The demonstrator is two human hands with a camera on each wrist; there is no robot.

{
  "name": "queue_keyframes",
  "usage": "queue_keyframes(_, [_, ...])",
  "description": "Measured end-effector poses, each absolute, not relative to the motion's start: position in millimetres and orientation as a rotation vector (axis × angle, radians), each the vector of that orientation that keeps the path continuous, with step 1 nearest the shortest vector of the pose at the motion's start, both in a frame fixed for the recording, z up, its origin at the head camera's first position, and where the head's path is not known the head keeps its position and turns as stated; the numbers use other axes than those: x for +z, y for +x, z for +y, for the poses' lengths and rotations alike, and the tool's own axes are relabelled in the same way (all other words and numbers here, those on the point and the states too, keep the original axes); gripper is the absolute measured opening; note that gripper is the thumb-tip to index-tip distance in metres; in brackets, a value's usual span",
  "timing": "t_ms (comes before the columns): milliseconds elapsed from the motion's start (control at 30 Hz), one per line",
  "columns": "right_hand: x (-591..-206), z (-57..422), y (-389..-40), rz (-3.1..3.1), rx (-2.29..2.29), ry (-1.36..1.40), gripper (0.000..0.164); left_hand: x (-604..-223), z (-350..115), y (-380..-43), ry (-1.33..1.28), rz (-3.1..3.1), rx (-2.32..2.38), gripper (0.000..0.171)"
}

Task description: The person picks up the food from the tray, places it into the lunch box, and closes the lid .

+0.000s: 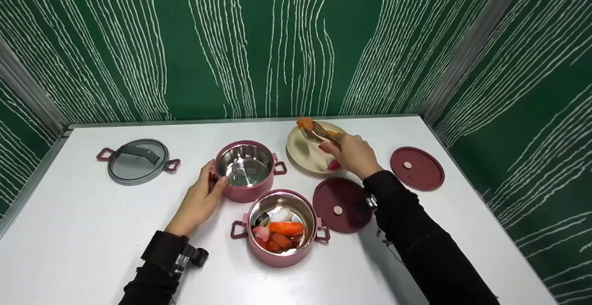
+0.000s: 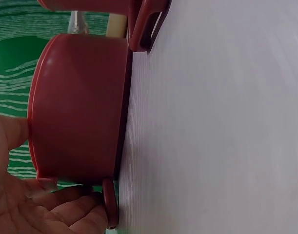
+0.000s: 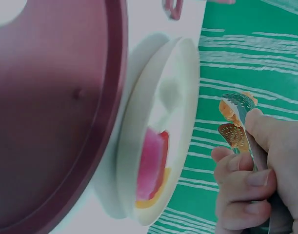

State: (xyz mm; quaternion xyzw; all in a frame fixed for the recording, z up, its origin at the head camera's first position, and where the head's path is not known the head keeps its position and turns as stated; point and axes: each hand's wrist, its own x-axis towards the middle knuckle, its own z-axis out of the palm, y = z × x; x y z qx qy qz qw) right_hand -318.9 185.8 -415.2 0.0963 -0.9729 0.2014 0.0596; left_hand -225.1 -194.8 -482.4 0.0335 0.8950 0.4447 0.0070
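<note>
My left hand (image 1: 199, 198) grips the left side of a pink pot (image 1: 245, 195) with a shiny steel inside, thumb at the rim and fingers by the side handle (image 2: 109, 204). In my right hand (image 1: 355, 156) are metal tongs (image 1: 319, 131) with perforated heads, pinching an orange food piece (image 1: 305, 123) above a cream plate (image 1: 299, 158). On that plate lie a pink-and-red piece (image 3: 151, 163) and a yellow-orange piece (image 3: 158, 191). Closer to me, a second pink pot (image 1: 280, 260) holds an orange carrot-like piece (image 1: 286, 228) and several other food pieces.
A dark red round lid (image 1: 340, 198) with a pale knob lies beneath my right wrist, close to the nearer pot. Another such lid (image 1: 423, 171) is farther right. At the left rests a grey glass lid (image 1: 138, 168) with pink side handles. Green walls with white streaks border the white table (image 1: 92, 231).
</note>
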Motion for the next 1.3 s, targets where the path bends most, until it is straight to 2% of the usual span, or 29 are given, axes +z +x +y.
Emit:
queue_keyframes(267, [-401, 172, -305, -2.911, 0.686, 0.477, 0.036, -481, -194, -225, 0.102, 2.778, 1.392, 0.072])
queue_keyframes(800, [-386, 113, -275, -2.9, 0.612, 0.809, 0.037, -480, -201, -219, 0.073, 2.767, 1.379, 0.072])
queue_keyframes(1300, [-400, 74, -273, -3.033, 0.319, 0.83, 0.045, -481, -196, -223, 0.106, 2.776, 1.401, 0.071])
